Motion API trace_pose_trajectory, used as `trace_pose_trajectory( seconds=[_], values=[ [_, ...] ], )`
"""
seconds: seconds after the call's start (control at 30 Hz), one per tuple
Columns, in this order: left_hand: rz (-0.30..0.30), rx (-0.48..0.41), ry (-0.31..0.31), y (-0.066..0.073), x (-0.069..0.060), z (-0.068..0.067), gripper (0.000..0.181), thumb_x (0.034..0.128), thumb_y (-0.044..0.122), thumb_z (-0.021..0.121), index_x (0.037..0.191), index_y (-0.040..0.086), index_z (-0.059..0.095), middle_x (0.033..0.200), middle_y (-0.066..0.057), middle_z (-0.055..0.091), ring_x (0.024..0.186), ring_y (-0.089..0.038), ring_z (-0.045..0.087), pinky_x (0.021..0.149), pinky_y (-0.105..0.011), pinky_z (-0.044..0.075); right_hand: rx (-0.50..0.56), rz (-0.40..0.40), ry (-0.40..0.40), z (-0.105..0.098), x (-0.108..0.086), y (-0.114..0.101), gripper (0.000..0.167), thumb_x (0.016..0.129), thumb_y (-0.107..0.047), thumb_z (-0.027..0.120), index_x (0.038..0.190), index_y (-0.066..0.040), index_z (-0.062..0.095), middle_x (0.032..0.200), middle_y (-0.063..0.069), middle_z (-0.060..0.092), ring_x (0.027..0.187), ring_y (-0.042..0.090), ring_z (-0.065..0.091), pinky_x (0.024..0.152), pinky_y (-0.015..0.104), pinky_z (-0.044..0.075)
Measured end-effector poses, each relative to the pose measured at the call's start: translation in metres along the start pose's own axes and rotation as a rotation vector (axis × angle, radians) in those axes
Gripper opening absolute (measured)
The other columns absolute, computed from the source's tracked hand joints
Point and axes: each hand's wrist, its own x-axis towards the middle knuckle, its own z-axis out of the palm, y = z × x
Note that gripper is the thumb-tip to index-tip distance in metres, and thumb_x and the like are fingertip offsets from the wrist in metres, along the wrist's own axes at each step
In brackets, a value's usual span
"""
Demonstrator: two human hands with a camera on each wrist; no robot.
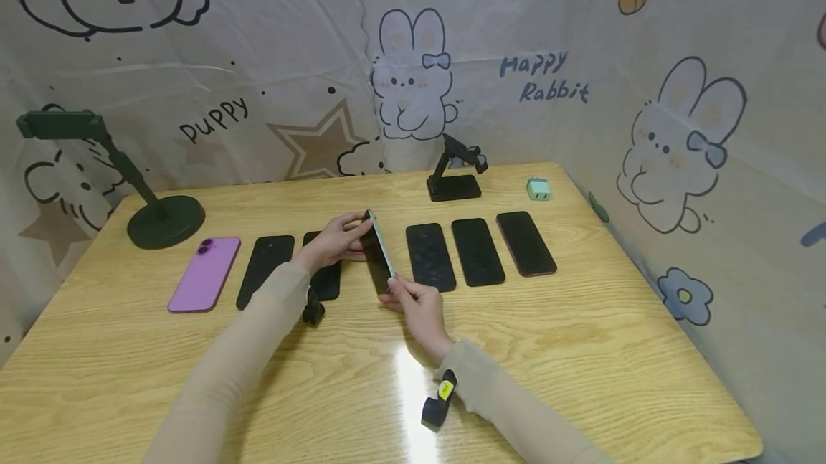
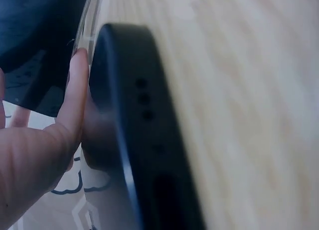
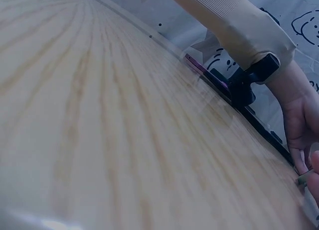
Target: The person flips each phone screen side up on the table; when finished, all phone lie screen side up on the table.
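Note:
Both hands hold a smartphone (image 1: 377, 263), tilted up on its long edge over the middle of the table, its dark screen facing left. My left hand (image 1: 333, 240) grips its far end, thumb on the near side. At the near end, my right hand (image 1: 421, 310) pinches a corner between thumb and fingers. In the left wrist view the left hand (image 2: 40, 153) touches the dark phone, with the blurred edge of a black phone (image 2: 149, 120) close by. The right wrist view catches only the right fingertips (image 3: 315, 163) near the left hand (image 3: 299, 118).
A purple phone (image 1: 204, 275) and black phones (image 1: 266, 270) (image 1: 327, 279) lie left. Three dark phones (image 1: 431, 256) (image 1: 477, 252) (image 1: 525, 243) lie right. Behind stand a green stand (image 1: 166, 222), a black stand (image 1: 454, 188) and a mint charger (image 1: 538, 189).

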Motion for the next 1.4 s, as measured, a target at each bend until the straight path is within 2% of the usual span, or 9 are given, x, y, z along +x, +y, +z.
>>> trace_pose_trajectory(
  seconds=[0.13,0.23,0.4,0.5,0.67,0.8,1.1,1.3,1.4],
  values=[
    [-0.003,0.022,0.022,-0.001,0.000,0.000,0.056,0.1003,0.031,0.049,0.150,0.014,0.030,0.138,-0.024,0.045,0.082,-0.014,0.069,0.077,-0.037,0.058,-0.007,-0.003,0.024,0.001,0.000,0.000,0.036,0.097,-0.019,0.057,0.112,0.013,0.063,0.107,0.031,0.060,0.091,0.036,0.069,0.079,0.030,0.057],
    [0.002,0.045,0.042,-0.001,0.001,-0.001,0.057,0.1000,0.027,0.050,0.151,0.014,0.030,0.140,-0.025,0.045,0.078,-0.012,0.068,0.073,-0.033,0.059,-0.010,0.002,0.035,0.001,0.000,0.001,0.034,0.097,-0.017,0.056,0.110,0.013,0.064,0.103,0.030,0.061,0.093,0.038,0.069,0.079,0.029,0.056],
    [0.005,0.061,0.086,-0.001,0.002,-0.003,0.050,0.0999,0.018,0.051,0.148,0.014,0.038,0.141,-0.025,0.045,0.074,-0.011,0.067,0.063,-0.026,0.057,-0.046,-0.010,0.048,0.001,-0.004,-0.011,0.028,0.097,-0.008,0.055,0.111,0.015,0.062,0.097,0.031,0.067,0.091,0.040,0.068,0.079,0.028,0.056],
    [0.005,0.074,0.111,-0.001,0.000,-0.006,0.047,0.0997,0.015,0.051,0.146,0.015,0.042,0.142,-0.023,0.044,0.073,-0.011,0.066,0.060,-0.023,0.056,-0.050,-0.014,0.062,0.001,-0.003,-0.007,0.031,0.096,-0.007,0.056,0.117,0.015,0.058,0.095,0.032,0.068,0.090,0.041,0.068,0.078,0.028,0.057],
    [0.001,0.092,0.132,0.000,-0.004,-0.011,0.046,0.0992,0.012,0.051,0.144,0.013,0.044,0.145,-0.022,0.042,0.076,-0.013,0.063,0.061,-0.024,0.057,-0.048,0.013,0.064,0.001,-0.001,0.001,0.041,0.095,-0.006,0.058,0.132,0.009,0.049,0.098,0.030,0.067,0.090,0.038,0.069,0.078,0.026,0.056],
    [-0.003,0.107,0.133,0.003,-0.008,-0.014,0.046,0.0989,0.008,0.051,0.144,0.010,0.044,0.147,-0.022,0.038,0.078,-0.016,0.059,0.062,-0.024,0.057,-0.113,0.003,0.076,0.001,0.000,0.002,0.041,0.094,-0.004,0.059,0.134,0.004,0.051,0.097,0.026,0.068,0.088,0.033,0.070,0.075,0.022,0.056],
    [-0.010,0.126,0.127,0.003,-0.008,-0.013,0.044,0.0987,0.004,0.050,0.142,-0.001,0.042,0.125,-0.021,0.049,0.071,-0.012,0.059,0.065,-0.024,0.057,-0.271,-0.004,0.104,0.002,-0.002,0.003,0.039,0.093,-0.005,0.061,0.130,0.005,0.054,0.091,0.020,0.069,0.081,0.025,0.072,0.070,0.017,0.055],
    [-0.023,0.131,0.125,0.003,-0.008,-0.012,0.043,0.0985,0.004,0.050,0.140,-0.001,0.044,0.119,-0.019,0.051,0.074,-0.013,0.060,0.066,-0.025,0.058,-0.174,0.009,0.134,0.006,-0.003,0.002,0.039,0.092,0.000,0.060,0.130,0.010,0.051,0.109,0.022,0.052,0.087,0.034,0.070,0.074,0.022,0.056],
    [-0.034,0.129,0.129,0.004,-0.007,-0.012,0.042,0.0985,0.004,0.050,0.140,0.001,0.045,0.120,-0.020,0.051,0.075,-0.013,0.060,0.065,-0.025,0.058,-0.141,0.012,0.150,0.007,-0.002,0.003,0.039,0.091,0.004,0.060,0.129,0.012,0.051,0.111,0.023,0.050,0.086,0.037,0.069,0.074,0.024,0.057]
  ],
)
